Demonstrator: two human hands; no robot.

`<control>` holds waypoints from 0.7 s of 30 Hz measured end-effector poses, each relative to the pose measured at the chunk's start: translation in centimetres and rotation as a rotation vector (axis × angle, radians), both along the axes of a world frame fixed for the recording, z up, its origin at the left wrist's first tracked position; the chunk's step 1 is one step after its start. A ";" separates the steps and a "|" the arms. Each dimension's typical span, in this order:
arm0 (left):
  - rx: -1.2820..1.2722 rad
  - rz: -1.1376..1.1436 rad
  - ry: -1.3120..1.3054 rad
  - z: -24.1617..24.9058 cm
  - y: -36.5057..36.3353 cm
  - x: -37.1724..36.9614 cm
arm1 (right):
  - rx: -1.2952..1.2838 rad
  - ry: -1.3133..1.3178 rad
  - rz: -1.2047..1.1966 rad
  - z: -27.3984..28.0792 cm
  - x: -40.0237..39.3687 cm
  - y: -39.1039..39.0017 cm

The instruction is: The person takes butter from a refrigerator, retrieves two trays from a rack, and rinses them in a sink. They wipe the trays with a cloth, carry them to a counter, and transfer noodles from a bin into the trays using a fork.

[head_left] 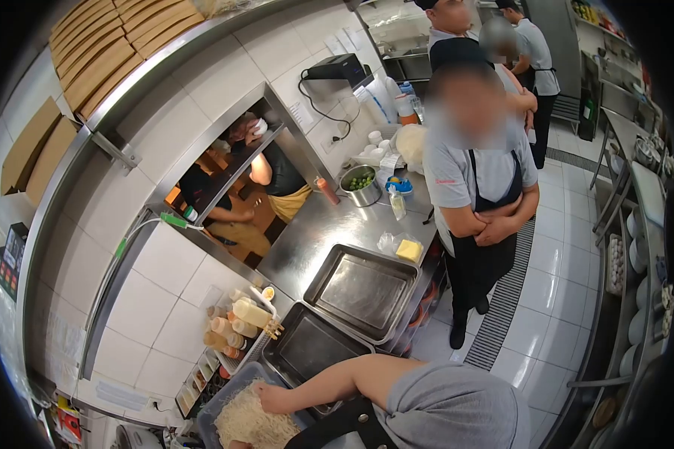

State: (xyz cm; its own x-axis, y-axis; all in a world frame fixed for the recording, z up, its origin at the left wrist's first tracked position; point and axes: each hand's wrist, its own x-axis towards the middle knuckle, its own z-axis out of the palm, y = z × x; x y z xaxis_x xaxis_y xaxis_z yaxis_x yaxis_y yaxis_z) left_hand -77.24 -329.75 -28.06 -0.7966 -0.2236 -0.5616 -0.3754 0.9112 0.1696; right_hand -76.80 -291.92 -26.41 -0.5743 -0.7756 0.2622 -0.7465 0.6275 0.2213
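My right hand (275, 399) reaches into a grey plastic tub (209, 429) at the bottom of the view. Its fingers are curled into a heap of thin pale noodles (241, 416), and the fingertips are partly buried among the strands. Only a sliver of my left hand (240, 444) shows at the lower edge, against the same noodles; its fingers are out of sight. Beside the tub lies a dark metal baking tray (314, 346), partly behind my right forearm. A second, larger tray (362, 288) sits farther along the steel counter (296, 251).
Sauce bottles (236, 325) crowd a bin by the wall. Butter (409, 250), a pot of green limes (362, 185) and a red squeeze bottle (327, 190) stand on the counter. A person with folded arms (487, 172) stands at its end; others are behind and through the hatch.
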 end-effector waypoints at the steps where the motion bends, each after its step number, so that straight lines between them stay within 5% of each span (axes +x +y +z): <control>1: -0.019 0.009 0.023 0.6 1.1 0.4 | 0.050 -0.005 -0.003 0.3 0.3 0.0; 7: -0.133 0.043 0.064 0.3 3.0 1.2 | 0.082 -0.262 0.037 -1.0 -1.9 -1.6; 10: -0.245 -0.036 0.024 1.6 4.5 1.9 | -0.263 -0.388 0.126 -3.4 -3.7 -2.2; 15: -0.195 -0.064 -0.091 1.3 3.3 0.3 | -0.438 -0.281 -0.039 12.4 -0.4 9.4; 17: -0.198 -0.070 -0.116 1.1 2.6 0.3 | -0.991 -0.417 -0.074 18.5 -2.1 15.9; 19: -0.199 -0.092 -0.142 1.3 2.1 0.0 | -1.027 0.517 -0.283 27.7 -0.3 25.2; 21: -0.189 -0.105 -0.198 1.6 2.3 -0.8 | -1.122 0.908 -0.276 35.0 1.0 33.1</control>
State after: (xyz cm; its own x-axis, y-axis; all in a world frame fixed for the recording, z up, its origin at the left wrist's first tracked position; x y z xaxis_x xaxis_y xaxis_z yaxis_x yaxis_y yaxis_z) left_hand -78.02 -327.48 -26.45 -0.6997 -0.2613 -0.6649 -0.2862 0.9553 -0.0742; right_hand -75.78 -258.86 8.62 0.0196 0.1784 0.9838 -0.4512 0.8796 -0.1505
